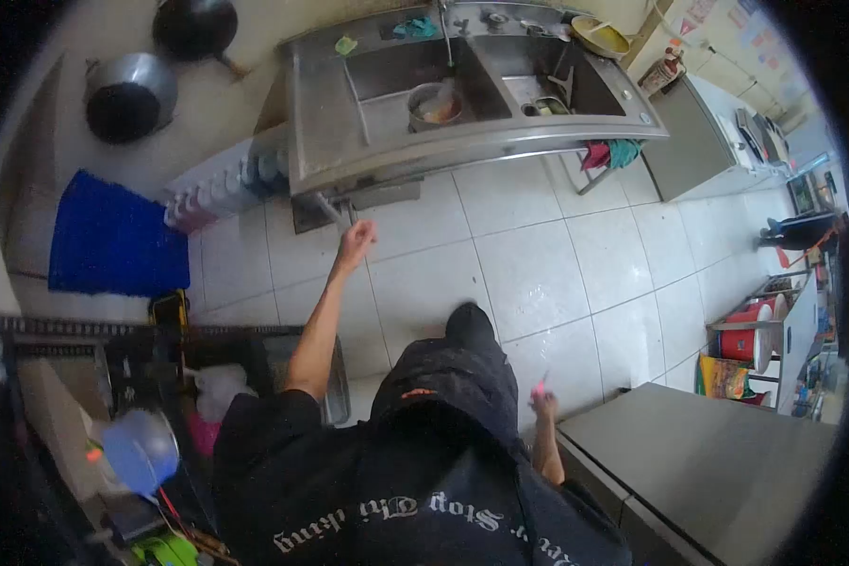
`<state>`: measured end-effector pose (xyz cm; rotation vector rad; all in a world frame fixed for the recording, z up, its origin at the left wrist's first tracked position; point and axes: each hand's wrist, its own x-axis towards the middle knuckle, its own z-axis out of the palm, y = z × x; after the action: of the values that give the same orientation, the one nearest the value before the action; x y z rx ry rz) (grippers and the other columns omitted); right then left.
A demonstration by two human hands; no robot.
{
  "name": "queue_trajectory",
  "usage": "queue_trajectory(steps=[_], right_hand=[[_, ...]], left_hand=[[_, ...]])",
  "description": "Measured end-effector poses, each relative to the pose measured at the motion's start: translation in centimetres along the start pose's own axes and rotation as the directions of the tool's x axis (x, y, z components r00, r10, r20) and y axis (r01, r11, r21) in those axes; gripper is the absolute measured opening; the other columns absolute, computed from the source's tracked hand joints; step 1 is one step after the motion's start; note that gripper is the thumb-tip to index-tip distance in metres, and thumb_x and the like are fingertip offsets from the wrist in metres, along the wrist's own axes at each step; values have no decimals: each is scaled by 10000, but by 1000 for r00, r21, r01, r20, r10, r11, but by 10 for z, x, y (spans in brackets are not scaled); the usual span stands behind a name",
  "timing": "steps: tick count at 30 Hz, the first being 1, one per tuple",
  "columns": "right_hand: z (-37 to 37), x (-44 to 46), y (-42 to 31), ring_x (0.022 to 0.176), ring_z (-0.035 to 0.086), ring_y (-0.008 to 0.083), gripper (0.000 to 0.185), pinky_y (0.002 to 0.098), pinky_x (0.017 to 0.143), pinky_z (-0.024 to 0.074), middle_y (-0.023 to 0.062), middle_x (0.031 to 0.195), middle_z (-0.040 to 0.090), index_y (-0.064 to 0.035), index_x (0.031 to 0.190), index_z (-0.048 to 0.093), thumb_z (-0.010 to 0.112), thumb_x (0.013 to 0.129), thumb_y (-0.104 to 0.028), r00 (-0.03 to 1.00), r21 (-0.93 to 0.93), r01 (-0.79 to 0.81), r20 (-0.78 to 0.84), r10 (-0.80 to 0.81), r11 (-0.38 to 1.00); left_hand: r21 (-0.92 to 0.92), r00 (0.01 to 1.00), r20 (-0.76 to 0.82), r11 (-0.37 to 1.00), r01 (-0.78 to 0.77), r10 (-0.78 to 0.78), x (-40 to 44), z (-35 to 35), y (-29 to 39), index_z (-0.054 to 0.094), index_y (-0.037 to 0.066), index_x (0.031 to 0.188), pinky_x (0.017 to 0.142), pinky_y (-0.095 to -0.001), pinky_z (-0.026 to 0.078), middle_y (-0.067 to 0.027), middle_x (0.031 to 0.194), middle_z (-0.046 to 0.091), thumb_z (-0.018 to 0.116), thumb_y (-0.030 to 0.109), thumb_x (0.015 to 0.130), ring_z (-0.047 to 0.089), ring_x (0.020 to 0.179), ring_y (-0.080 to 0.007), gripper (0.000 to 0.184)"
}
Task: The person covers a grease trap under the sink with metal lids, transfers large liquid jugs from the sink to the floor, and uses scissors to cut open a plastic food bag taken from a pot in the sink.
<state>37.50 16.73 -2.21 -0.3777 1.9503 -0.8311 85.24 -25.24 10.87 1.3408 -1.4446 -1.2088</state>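
My left hand (357, 245) reaches forward over the tiled floor, in front of the sink's left end, its fingers curled closed. A pale grey strip (330, 209) shows just beyond its fingers; whether the hand grips it or it is part of the sink stand, I cannot tell. Low at my right side, my right hand (544, 406) is closed around a small pink-handled knife (540, 388), its thin blade blurred and pointing forward. The steel double sink (396, 156) stands ahead. In its left basin, a metal pot (424, 121) sits under the tap (446, 38).
Woks and a pot (132, 94) hang at the left, above a blue mat (118, 236) and a row of bottles (222, 193). A steel counter (707, 462) stands close on my right. Red buckets (747, 337) and a person (802, 231) are farther right.
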Motion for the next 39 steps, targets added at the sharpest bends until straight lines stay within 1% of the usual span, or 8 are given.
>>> queue_trajectory(steps=[6,10,18,21,24,26,33,39], right_hand=[[51,32,-104,646,617,182,205,264,545,492,105,809,639,-44,881,548,684,744,-116,998,588,-54,56,26,807],[126,139,-320,715,635,209,270,280,614,509,115,842,642,-33,944,537,690,726,-77,964,667,224,-43,-264,711],[257,392,-717,793,643,220,272,328,759,514,114,839,643,8,869,593,740,642,34,630,585,49,611,-479,810],[310,444,-761,874,630,207,351,325,800,499,134,928,650,12,934,600,761,621,12,638,570,39,618,-459,821],[350,477,-791,984,592,201,453,321,854,471,139,1057,620,9,1010,595,786,604,-46,591,534,58,662,-460,843],[377,503,-799,1038,559,200,523,324,894,440,140,1115,591,4,1044,587,805,576,-81,607,553,33,651,-456,833],[463,574,-809,1106,496,189,785,320,992,332,100,1175,556,-15,1166,515,851,472,-159,634,506,324,511,-581,799],[523,572,-815,1076,499,187,722,314,964,360,72,1116,570,-9,1170,497,804,597,-322,114,493,-141,870,-480,859]], left_hand=[[-2,942,-216,965,-263,256,189,64,9,582,38,935,657,-235,444,-7,747,588,575,205,866,544,679,-78,180],[178,958,-113,954,-242,265,325,86,14,582,41,974,708,-231,430,-10,852,593,630,145,819,539,790,-87,193],[436,989,-120,890,133,-89,593,133,-133,484,58,1194,866,-356,423,-79,1018,590,738,206,700,537,985,-205,575],[846,999,16,532,-33,37,636,149,-162,476,44,1208,914,-389,395,-162,1061,575,680,198,735,511,1065,-265,537],[357,893,134,861,362,-430,652,139,-173,518,21,1153,917,-411,397,-225,1075,549,599,164,771,511,1063,-320,416],[670,982,190,732,-123,-8,667,130,-140,573,-12,1045,868,-391,424,-228,1027,575,540,121,781,552,986,-331,298],[427,969,177,901,82,-172,656,66,1,589,-4,895,649,-297,454,-82,786,604,466,79,860,567,695,-182,153],[-231,948,-65,929,289,-312,702,53,109,527,75,698,556,-252,416,-15,742,553,505,256,903,502,627,-111,275]])
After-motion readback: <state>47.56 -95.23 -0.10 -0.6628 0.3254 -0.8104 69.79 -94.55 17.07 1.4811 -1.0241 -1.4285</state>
